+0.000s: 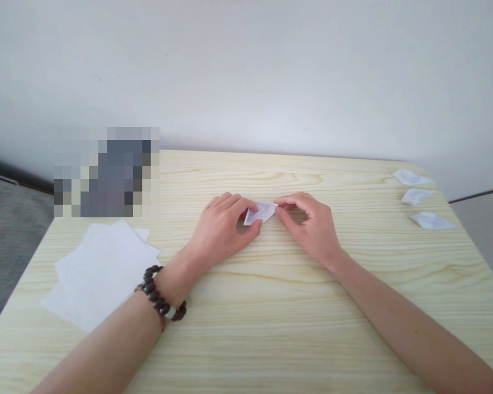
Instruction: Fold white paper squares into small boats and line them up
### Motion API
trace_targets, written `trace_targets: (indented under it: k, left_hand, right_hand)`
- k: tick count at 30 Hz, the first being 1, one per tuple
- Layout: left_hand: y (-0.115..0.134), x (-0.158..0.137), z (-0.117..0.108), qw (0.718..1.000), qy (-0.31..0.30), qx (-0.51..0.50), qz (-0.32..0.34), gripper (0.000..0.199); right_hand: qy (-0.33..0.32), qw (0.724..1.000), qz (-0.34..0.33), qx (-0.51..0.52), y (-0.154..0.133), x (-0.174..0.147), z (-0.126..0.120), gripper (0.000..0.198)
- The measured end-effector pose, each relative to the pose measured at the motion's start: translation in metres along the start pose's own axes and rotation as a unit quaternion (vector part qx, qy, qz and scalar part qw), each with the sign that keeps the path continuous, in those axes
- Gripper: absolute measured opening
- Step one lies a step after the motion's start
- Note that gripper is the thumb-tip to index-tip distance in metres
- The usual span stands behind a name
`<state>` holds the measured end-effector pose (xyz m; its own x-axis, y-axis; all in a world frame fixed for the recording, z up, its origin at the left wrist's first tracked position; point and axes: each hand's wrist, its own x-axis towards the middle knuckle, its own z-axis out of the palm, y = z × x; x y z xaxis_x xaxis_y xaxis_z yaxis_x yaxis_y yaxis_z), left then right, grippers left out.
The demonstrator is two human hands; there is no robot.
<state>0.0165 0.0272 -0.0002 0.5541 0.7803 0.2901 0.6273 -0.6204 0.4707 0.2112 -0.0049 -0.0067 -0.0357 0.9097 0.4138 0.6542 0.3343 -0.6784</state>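
Note:
Between my two hands, at the middle of the table, is a small piece of folded white paper (261,213) with a pointed right end. My left hand (229,221) grips its left part between thumb and fingers. At the pointed tip, my right hand (308,221) pinches the paper between thumb and index finger. The paper is close to the tabletop; whether it touches cannot be told. A dark beaded bracelet (153,290) circles my left wrist.
Loose white paper sheets (102,268) overlap at the left of the wood-grain table (246,339). Three folded white paper pieces (432,221) lie in a column near the right edge. A pixelated dark object (115,175) sits at the back left. Behind stands a white wall (271,71).

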Motion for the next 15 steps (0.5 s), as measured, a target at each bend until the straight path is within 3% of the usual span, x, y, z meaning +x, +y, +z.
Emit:
trace_targets:
  k: [5, 15]
  left_hand:
    - [-0.0006, 0.0005, -0.0004, 1.0, -0.006, -0.004, -0.001, 0.015]
    - [-0.0002, 0.0005, -0.0013, 1.0, -0.019, -0.004, 0.011, 0.019]
  right_hand:
    - [0.002, 0.999, -0.032, -0.043, 0.0004, -0.0017, -0.0002, 0.011]
    - [0.007, 1.0, 0.012, -0.006, 0.0006, 0.0, -0.0003, 0.011]
